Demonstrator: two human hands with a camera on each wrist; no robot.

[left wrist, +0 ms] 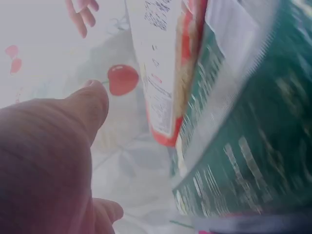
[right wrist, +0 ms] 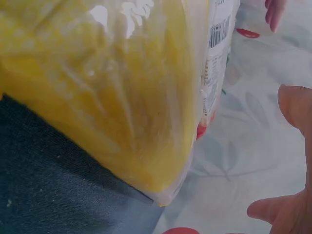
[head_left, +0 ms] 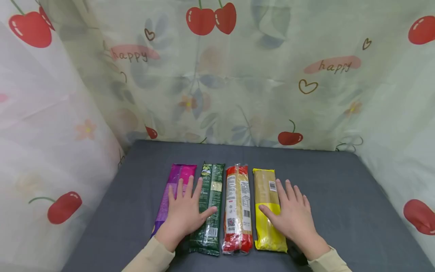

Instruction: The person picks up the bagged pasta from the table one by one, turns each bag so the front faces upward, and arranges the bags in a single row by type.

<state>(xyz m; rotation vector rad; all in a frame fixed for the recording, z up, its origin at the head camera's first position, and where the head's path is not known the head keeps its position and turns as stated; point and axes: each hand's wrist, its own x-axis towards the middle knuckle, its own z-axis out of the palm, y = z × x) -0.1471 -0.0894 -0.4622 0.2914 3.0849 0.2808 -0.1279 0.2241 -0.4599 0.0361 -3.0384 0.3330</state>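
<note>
From my distant post I watch four long packets lying side by side on the dark table (head_left: 340,189): the purple packet (head_left: 163,207) at the left end, then the green packet (head_left: 215,196), the red-ended packet (head_left: 238,209), and the yellow packet (head_left: 266,194) at the right end. The purple one leans at a slant, while the other three are nearer to straight.

The left hand (head_left: 185,213) is wide open, with fingers spread above the purple and green packets, and it has hold of nothing. The right hand (head_left: 295,217) is also open and holds nothing; its thumb is over the yellow packet and its other fingers lie beyond that packet's right edge. Both wrist views show the digits apart from the wrappers, but the left one is blurred, so I cannot tell exactly how high this hand is.

To work well here, I would keep the palms flat and low. The wrappers look slippery and the contents stiff, so I judge that a packet is better taken around its middle, thumb on one long edge and fingers on the other, without pushing its neighbour.
</note>
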